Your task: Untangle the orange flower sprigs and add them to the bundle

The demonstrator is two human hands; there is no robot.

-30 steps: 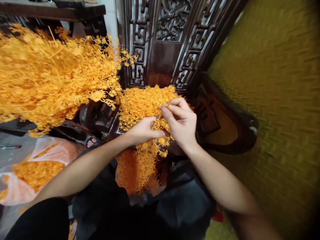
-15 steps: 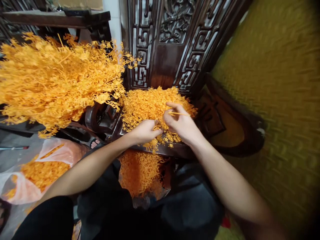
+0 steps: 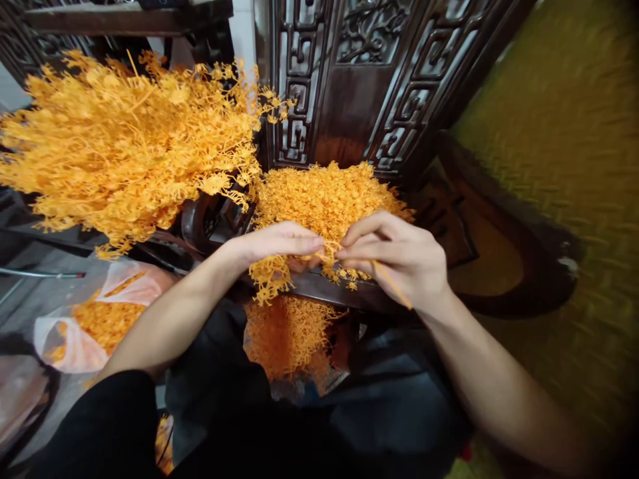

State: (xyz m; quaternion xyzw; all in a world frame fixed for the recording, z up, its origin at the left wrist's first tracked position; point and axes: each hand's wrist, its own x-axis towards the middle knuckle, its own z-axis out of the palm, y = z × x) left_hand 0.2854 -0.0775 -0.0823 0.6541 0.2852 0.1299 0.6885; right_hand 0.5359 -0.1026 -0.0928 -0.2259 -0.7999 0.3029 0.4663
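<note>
Two hands are seen over a heap of small orange sprigs (image 3: 324, 196). The heap is piled on a dark wooden surface (image 3: 324, 289), right in front of a carved wooden panel (image 3: 349, 86).

A thin orange stem (image 3: 392, 285) is pinched by the right hand (image 3: 399, 256) between the thumb and the first fingers. The stem is slanted down and to the right, past the heel of that hand. The other fingers are curled in.

A fluffy orange sprig (image 3: 269, 276) is held by the left hand (image 3: 277, 243), with the fingers stretched out flat on top and the thumb under it. The sprig is hung down over the front edge of the surface. The fingertips of both hands are brought almost together; if they touch cannot be told.

More orange sprigs are packed in a clear bag (image 3: 294, 346) just under the surface, between the arms. A big bunch of orange branches (image 3: 130, 140) is spread out on the left, well apart from the hands. A pink bag (image 3: 90, 319) with orange bits in it is laid on the floor at the lower left. A yellow woven mat (image 3: 564, 146) is seen on the right, blurred.
</note>
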